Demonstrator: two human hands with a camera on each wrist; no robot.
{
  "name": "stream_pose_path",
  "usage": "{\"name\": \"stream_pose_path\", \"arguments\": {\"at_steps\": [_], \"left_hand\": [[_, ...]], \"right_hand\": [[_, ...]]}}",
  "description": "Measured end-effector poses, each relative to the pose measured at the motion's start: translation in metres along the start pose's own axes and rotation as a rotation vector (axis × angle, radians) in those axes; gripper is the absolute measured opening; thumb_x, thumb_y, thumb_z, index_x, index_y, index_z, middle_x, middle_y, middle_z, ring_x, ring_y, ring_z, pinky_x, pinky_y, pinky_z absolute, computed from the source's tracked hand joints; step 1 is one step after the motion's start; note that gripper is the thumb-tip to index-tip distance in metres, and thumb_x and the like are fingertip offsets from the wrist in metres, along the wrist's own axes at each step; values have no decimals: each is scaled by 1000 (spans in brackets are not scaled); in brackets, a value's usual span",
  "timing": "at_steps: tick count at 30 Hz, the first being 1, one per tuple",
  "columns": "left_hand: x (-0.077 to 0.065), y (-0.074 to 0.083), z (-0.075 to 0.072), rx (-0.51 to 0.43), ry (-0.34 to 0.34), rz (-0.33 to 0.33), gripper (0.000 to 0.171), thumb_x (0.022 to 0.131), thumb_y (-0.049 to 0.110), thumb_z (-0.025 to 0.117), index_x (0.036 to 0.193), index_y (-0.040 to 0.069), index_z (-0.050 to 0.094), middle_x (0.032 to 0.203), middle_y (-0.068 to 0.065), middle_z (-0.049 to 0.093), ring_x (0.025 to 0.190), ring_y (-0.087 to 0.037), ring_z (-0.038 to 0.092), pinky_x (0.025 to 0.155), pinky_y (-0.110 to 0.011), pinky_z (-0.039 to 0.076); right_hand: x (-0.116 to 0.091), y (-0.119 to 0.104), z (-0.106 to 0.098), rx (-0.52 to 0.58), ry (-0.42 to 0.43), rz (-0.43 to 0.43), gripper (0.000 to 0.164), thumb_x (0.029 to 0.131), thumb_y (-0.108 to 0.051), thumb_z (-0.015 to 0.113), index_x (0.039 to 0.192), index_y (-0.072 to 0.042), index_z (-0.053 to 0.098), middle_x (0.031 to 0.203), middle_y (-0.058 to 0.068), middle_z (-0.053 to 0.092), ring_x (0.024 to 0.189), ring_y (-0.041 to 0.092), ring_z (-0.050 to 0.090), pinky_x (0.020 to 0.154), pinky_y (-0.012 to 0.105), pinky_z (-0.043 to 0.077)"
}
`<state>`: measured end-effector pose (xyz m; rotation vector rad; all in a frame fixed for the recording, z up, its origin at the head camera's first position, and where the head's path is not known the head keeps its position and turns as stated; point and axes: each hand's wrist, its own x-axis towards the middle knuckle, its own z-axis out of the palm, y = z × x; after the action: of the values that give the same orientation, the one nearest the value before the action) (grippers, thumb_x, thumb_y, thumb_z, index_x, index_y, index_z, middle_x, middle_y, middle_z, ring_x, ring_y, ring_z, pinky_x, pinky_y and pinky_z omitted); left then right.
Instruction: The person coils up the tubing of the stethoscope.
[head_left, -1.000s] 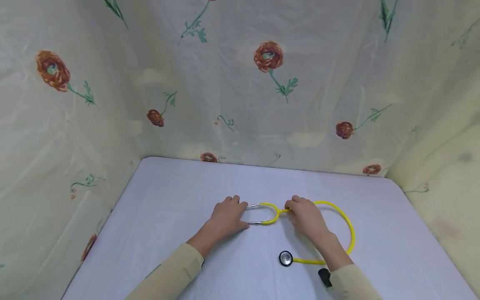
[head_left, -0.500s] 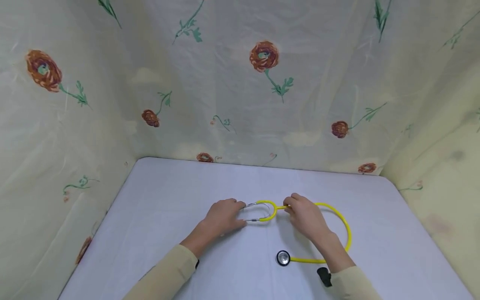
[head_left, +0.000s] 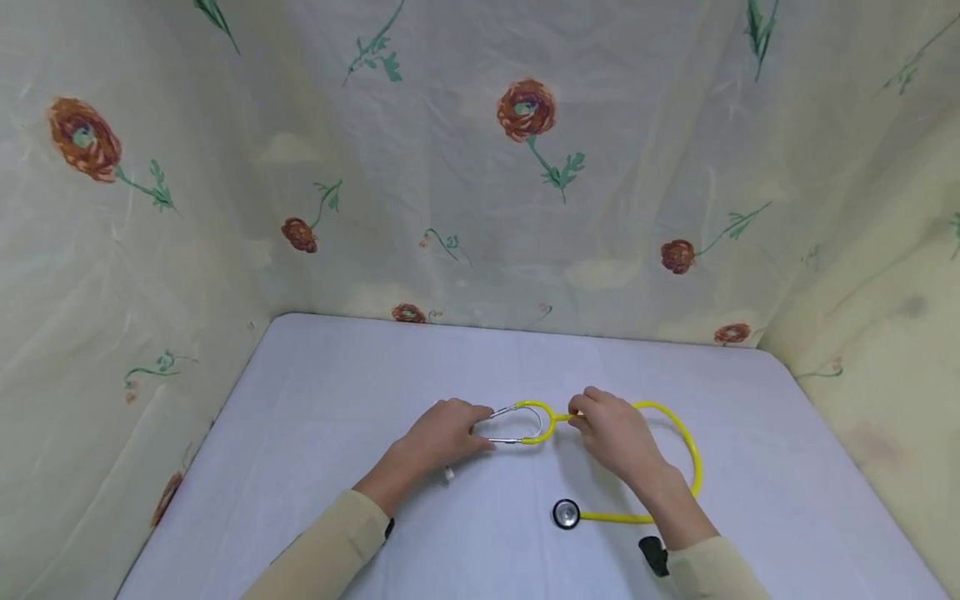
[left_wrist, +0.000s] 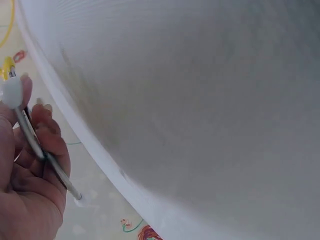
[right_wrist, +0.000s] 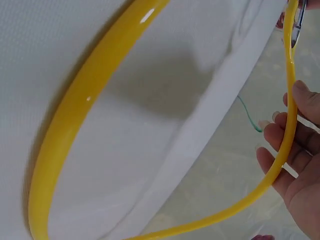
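Observation:
A stethoscope with yellow tubing (head_left: 696,458) lies across the white table. My left hand (head_left: 442,435) holds its metal ear tubes (head_left: 508,440), thumb on the near one and fingers at the far one. In the left wrist view the ear tubes (left_wrist: 31,134) cross in front of the palm, and a white ear tip (left_wrist: 12,92) shows by the thumb. My right hand (head_left: 615,433) pinches the tubing just right of the yellow fork. In the right wrist view the tube (right_wrist: 287,135) runs between thumb and fingers. The round chest piece (head_left: 566,514) rests nearer to me.
The white-covered table (head_left: 360,367) has rounded far corners. A flower-patterned curtain (head_left: 465,167) stands around its back and both sides. A black strap (head_left: 654,556) sticks out at the right sleeve (head_left: 712,571).
My left hand has drawn slightly left and turned, and a white ear tip now shows beneath it. The right hand keeps its pinch on the tubing. The head view has shifted a little.

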<state>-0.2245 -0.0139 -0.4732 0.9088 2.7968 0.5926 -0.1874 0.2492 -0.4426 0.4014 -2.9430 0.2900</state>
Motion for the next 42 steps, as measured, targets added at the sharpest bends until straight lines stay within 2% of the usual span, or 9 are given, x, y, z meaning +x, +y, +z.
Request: {"name": "stream_pose_path", "arguments": {"at_steps": [6, 10, 14, 21, 27, 30, 34, 39, 42], "left_hand": [[0, 0, -1, 18, -9, 32, 34, 89, 42, 73, 113, 19, 68, 71, 10, 58, 65, -7, 48, 61, -23, 39], [-2, -2, -3, 18, 12, 44, 24, 89, 42, 73, 97, 20, 66, 65, 10, 51, 62, -7, 45, 58, -22, 36], [-6, -5, -3, 22, 25, 50, 24, 90, 42, 72, 86, 23, 59, 62, 10, 45, 60, -7, 41, 57, -22, 33], [-12, -11, -2, -2, 5, 41, 20, 92, 41, 69, 92, 24, 60, 65, 10, 46, 62, -7, 41, 58, -21, 33], [-14, -13, -2, 2, -17, 46, 19, 92, 41, 69, 92, 23, 61, 64, 10, 45, 61, -7, 40, 58, -21, 33], [-14, -13, -4, 1, -17, 43, 20, 93, 41, 68, 95, 21, 65, 67, 9, 52, 61, -7, 43, 59, -22, 35], [-15, -11, -6, -25, -15, 57, 25, 93, 40, 68, 106, 19, 71, 82, 9, 67, 67, -6, 50, 65, -22, 41], [-16, -8, -6, -31, -36, 88, 25, 93, 40, 68, 107, 20, 70, 86, 12, 67, 70, -6, 53, 66, -20, 43], [-17, -3, -8, -7, -43, 135, 28, 93, 41, 67, 110, 19, 69, 83, 14, 65, 70, -4, 52, 65, -19, 42]], "right_hand": [[-3, 5, -4, -29, 2, -12, 16, 83, -11, 79, 98, -11, 72, 83, -1, 62, 70, 13, 52, 68, 30, 48], [-5, 11, -8, -45, 5, -18, 16, 83, -11, 79, 98, -11, 73, 82, -1, 62, 70, 14, 53, 69, 32, 48], [-10, 21, -13, -68, 26, -40, 16, 83, -10, 78, 98, -10, 74, 82, 0, 65, 74, 18, 56, 73, 38, 50], [-19, 38, -20, -64, 103, -54, 18, 82, 1, 75, 99, -5, 74, 85, 5, 70, 80, 26, 63, 82, 46, 52], [-25, 42, -23, 35, 117, -37, 17, 85, 0, 74, 101, -7, 76, 91, 4, 73, 86, 25, 65, 80, 44, 55], [-25, 39, -25, 110, 182, -65, 19, 86, -1, 73, 104, -8, 75, 95, 4, 74, 92, 24, 65, 82, 44, 56], [-20, 31, -28, 181, 321, -138, 23, 84, 2, 75, 104, -9, 75, 97, 2, 73, 94, 20, 66, 80, 40, 57], [-11, 21, -33, 251, 463, -249, 26, 79, 8, 77, 101, -6, 76, 93, 3, 74, 91, 19, 62, 92, 34, 49], [-7, 17, -35, 292, 519, -269, 27, 78, 9, 77, 101, -4, 76, 94, 5, 75, 92, 21, 62, 97, 22, 43]]}}
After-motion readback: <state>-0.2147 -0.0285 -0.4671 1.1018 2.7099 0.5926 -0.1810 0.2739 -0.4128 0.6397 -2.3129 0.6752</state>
